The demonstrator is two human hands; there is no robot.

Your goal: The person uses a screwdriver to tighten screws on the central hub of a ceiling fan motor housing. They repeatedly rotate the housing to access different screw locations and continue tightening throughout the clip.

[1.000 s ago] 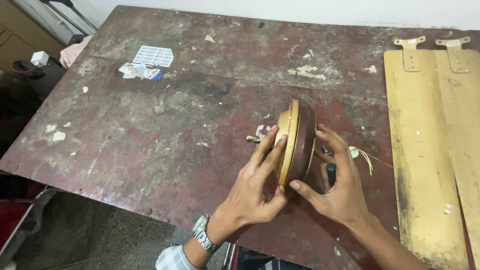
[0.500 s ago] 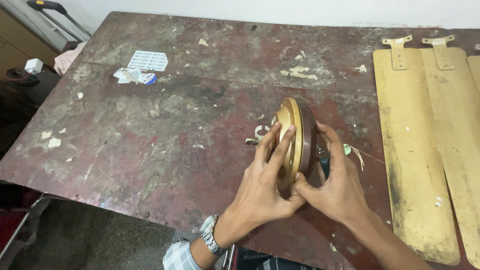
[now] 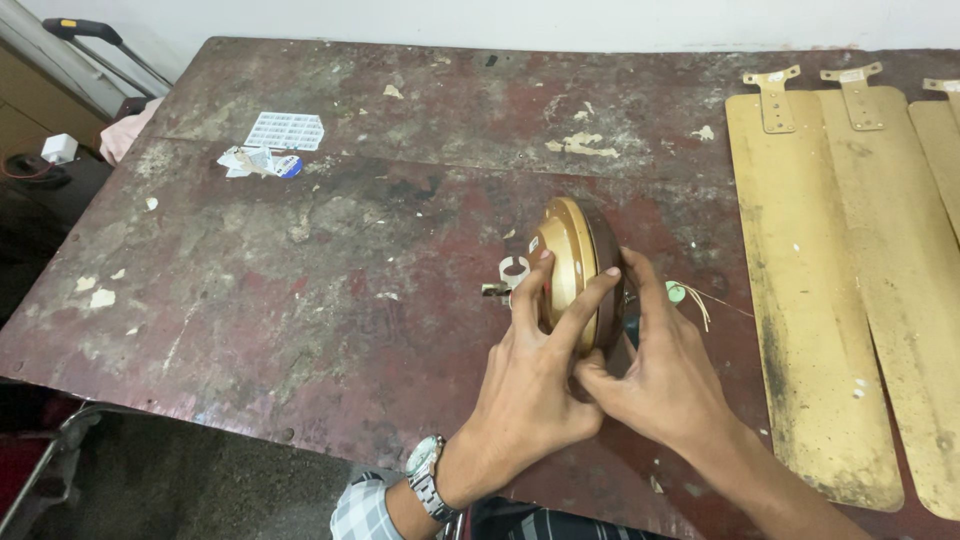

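Note:
A round gold and brown fan motor housing stands on its edge on the worn dark red table. My left hand grips its gold left face, fingers spread up over the rim. My right hand holds the brown right side from behind, thumb meeting the left hand at the bottom edge. A short shaft sticks out of the housing to the left. Thin wires trail from its right side. A metal watch is on my left wrist.
Gold fan blades lie side by side along the right of the table. A white printed sheet and crumpled scraps lie at the far left. A white box sits off the table's left edge.
The view has shifted slightly and both hands have slid lower on the housing, thumbs now meeting at its bottom edge. The housing stays upright in nearly the same spot.

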